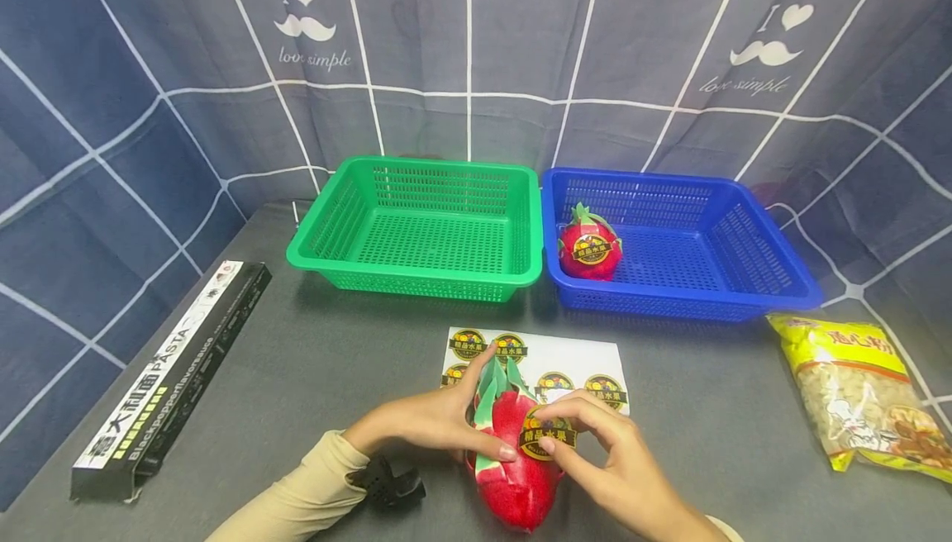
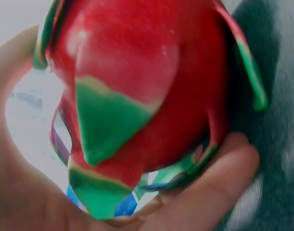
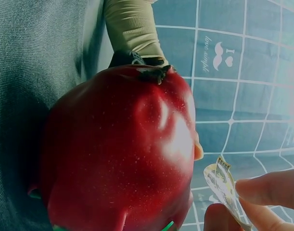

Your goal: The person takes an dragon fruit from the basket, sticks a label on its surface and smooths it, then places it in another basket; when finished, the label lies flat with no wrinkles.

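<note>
A red dragon fruit (image 1: 518,502) with green-tipped scales lies on the grey cloth, its leafy end pointing away. My left hand (image 1: 435,420) grips it from the left, thumb across the top and fingers round the leafy end. Between thumb and fingertips, my right hand (image 1: 623,447) pinches a round black-and-gold sticker (image 3: 223,185). In the right wrist view the sticker is bent slightly and held just off the red skin. Behind the fruit is a white sticker sheet (image 1: 583,352) with several similar stickers, partly covered by the fruit and hands.
A green basket (image 1: 416,273) stands at the back. Beside it, a blue basket (image 1: 669,298) holds another dragon fruit (image 1: 583,232) bearing such a sticker. A long pasta box (image 1: 171,373) lies at left, a yellow pasta bag (image 1: 863,393) at right. Behind everything hangs a checked curtain (image 1: 521,38).
</note>
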Demonstrator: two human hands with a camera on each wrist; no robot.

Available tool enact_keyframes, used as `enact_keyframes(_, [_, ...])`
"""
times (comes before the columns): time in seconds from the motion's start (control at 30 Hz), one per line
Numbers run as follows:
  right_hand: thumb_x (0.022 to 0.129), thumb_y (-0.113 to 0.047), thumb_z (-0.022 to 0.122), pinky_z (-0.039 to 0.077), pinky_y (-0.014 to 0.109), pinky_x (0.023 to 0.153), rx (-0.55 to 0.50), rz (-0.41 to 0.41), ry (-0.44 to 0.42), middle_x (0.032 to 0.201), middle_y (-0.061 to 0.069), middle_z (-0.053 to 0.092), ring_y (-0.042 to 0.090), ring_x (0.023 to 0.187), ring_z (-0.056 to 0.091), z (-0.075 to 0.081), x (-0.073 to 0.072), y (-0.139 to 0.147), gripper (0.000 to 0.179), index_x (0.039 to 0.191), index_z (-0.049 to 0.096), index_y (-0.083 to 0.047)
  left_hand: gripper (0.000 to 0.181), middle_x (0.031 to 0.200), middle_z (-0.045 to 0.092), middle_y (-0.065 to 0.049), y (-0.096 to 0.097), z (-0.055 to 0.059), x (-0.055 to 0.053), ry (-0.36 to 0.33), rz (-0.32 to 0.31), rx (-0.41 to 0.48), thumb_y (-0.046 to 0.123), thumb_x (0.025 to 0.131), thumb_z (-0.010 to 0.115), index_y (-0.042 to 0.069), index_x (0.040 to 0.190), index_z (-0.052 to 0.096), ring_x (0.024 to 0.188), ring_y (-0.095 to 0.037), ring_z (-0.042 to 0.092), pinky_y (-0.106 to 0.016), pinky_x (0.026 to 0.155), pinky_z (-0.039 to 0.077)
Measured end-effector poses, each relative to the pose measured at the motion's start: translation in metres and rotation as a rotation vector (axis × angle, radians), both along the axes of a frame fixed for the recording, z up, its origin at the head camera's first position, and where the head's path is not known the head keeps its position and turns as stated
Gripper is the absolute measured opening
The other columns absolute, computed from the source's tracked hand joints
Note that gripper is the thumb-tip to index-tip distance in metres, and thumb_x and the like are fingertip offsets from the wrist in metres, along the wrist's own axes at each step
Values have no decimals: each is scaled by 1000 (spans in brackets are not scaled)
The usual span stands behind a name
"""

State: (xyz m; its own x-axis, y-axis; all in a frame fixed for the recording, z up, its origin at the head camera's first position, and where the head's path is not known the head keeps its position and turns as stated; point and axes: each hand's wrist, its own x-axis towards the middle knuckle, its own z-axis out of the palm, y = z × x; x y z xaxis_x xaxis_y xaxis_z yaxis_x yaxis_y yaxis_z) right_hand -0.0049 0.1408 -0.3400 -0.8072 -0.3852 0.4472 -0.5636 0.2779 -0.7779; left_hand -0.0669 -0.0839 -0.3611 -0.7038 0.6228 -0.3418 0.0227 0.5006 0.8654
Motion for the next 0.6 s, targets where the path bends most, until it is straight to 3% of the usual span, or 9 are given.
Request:
enact_keyframes(0.13, [78,-3,68,49,19,77,-10,2,-2,95,0,62,6,90,57,0,0,0,28,103,62,-13,118,139,29,-27,2,1,0,-10,10,17,47,64,78,34,142,-10,105,-36,56,-40,74,52])
enact_keyframes(0.23, [78,-3,68,49,19,77,-13,3,1,95,0,62,6,90,56,-1,0,0,28,103,62,-13,117,137,32,-27,2,2,0,20,8,17,44,64,78,38,142,-9,121,-32,42,-36,81,48])
enact_keyframes(0.4, [78,-4,68,49,19,75,-4,-18,-9,96,-1,62,5,89,57,-1,0,0,28,103,62,-15,114,129,36,-29,3,0,-1,-34,10,104,33,65,81,51,136,-6,106,-27,52,-32,70,52])
enact_keyframes(0.6, [78,-5,68,49,19,76,1,-45,-17,96,-3,63,5,91,57,0,0,1,28,103,62,-16,114,116,47,-17,3,-1,-3,9,5,142,30,63,82,52,135,-4,104,-21,51,-28,79,48])
